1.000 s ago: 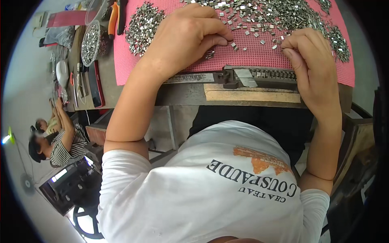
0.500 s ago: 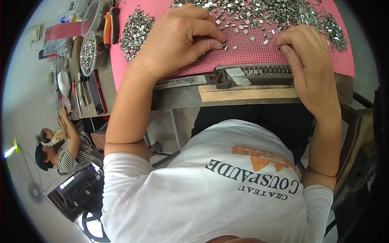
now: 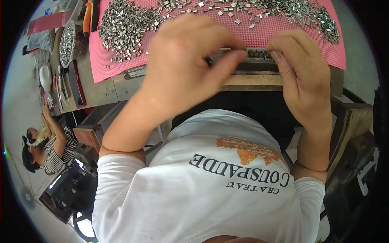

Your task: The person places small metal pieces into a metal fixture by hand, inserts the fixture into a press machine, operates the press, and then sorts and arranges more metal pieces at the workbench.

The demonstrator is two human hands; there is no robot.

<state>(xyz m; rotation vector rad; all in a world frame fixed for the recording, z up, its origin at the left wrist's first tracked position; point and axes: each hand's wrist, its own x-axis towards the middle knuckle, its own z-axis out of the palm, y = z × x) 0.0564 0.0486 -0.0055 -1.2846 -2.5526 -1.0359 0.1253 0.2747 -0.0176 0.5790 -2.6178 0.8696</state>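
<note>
My left hand, slightly blurred, reaches over a dark metal rail at the near edge of the pink mesh mat. Its thumb and forefinger are pinched together at the row of small metal pieces standing in the rail. Opposite, at the right part of that row, my right hand has its thumb and forefinger closed too. Whatever either pinch holds is too small or hidden to make out. Loose silvery metal pieces lie scattered on the mat beyond both hands.
A dense heap of metal bits covers the mat's left side, thin metal pieces the far right. Left of the mat are orange-and-black pliers, a clear tub of bits and a red-edged dark case. Another person sits at far left.
My left hand has moved right and nearer, from the loose pieces to the row in the rail. My right hand has come down to the rail as well. The view has shifted slightly.
</note>
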